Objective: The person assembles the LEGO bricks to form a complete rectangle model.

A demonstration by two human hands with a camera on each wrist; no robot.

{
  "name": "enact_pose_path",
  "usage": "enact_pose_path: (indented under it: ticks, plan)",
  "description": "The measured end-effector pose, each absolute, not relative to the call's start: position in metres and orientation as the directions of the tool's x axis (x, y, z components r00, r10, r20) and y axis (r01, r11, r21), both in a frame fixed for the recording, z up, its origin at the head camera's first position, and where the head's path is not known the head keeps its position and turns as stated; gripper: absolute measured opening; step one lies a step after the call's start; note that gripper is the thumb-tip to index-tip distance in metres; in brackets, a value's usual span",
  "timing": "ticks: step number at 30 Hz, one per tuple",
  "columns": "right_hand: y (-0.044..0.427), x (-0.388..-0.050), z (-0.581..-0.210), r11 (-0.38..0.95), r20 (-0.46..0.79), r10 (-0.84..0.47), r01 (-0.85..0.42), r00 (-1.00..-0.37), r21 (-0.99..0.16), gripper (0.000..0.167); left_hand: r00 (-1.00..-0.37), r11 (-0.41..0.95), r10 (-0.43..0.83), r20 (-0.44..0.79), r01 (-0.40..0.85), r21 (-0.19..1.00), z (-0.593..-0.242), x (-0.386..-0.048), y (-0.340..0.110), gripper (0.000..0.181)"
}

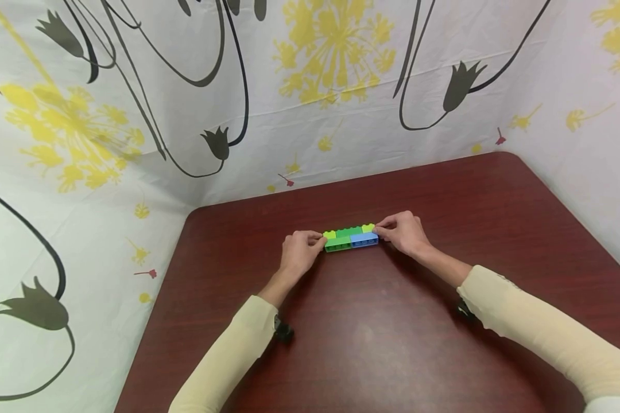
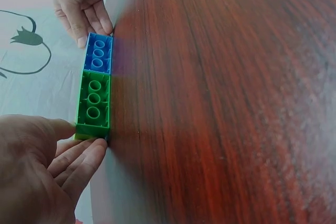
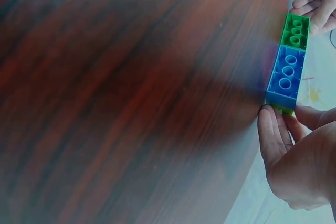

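Note:
Toy building bricks are joined into one short bar. On the near side, a green brick (image 1: 338,245) and a blue brick (image 1: 364,240) sit end to end, their hollow undersides facing me. Behind these two runs a layer with a darker green brick (image 1: 349,232) between two lime bricks (image 1: 368,228). My left hand (image 1: 299,250) pinches the bar's left end between thumb and fingers. At the blue end, my right hand (image 1: 405,232) pinches the bar the same way. Both wrist views show the tubes inside the green brick (image 2: 94,98) and blue brick (image 3: 286,72).
The bar is over the far part of a dark red wood-grain table (image 1: 351,321). White cloth (image 1: 258,92) with grey tulips and yellow flowers hangs behind the table and along its sides. A small black device (image 1: 283,331) is at my left wrist.

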State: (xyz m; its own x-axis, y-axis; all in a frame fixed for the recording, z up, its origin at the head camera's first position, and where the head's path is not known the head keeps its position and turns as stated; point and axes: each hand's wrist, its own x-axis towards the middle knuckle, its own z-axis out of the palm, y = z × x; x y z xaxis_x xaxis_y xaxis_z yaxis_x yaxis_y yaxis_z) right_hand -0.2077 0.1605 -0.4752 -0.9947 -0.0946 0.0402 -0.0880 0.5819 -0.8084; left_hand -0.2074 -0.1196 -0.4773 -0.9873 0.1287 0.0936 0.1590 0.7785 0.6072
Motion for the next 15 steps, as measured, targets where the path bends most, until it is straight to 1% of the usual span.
enact_pose_path:
  ticks: [11,15]
  plan:
    - [0.1608,-0.2091,-0.4741,0.56,0.018,-0.083,-0.061,-0.996,-0.826,0.022,-0.989,0.775,0.108,0.104,0.149,0.614,-0.4769,-0.2059,-0.1181,0.026]
    - [0.1633,-0.2084,-0.4723,0.56,0.007,-0.073,-0.047,-0.997,-0.827,0.026,-0.987,0.768,0.113,0.11,0.157,0.621,-0.476,-0.2056,-0.1203,0.027]
